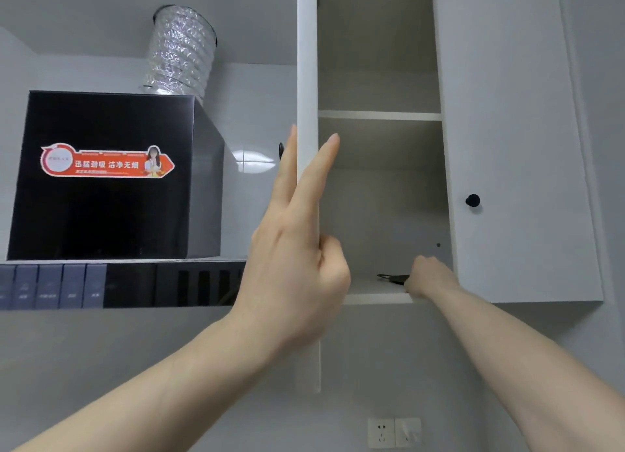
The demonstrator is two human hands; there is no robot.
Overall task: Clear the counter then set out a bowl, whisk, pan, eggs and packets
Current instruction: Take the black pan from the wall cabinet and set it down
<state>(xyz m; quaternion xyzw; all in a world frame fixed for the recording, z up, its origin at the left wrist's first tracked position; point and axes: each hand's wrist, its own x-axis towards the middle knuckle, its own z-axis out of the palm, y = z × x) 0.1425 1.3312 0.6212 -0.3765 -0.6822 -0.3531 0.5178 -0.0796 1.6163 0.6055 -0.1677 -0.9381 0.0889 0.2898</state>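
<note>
I look up at a white wall cupboard. Its left door [307, 79] stands open edge-on, and my left hand [297, 248] holds that edge, fingers spread on both sides of it. My right hand [427, 277] reaches onto the bottom shelf [375, 297] and is closed around a dark object [392, 278], only a thin black part of which shows; it may be a pan's handle. The upper shelf [378, 115] shows nothing on it. No bowl, whisk, eggs or packets are visible.
The right cupboard door [514, 147] is closed, with a black knob [472, 200]. A black range hood [108, 181] with a silver duct [182, 52] hangs to the left. A wall socket [394, 432] sits below the cupboard.
</note>
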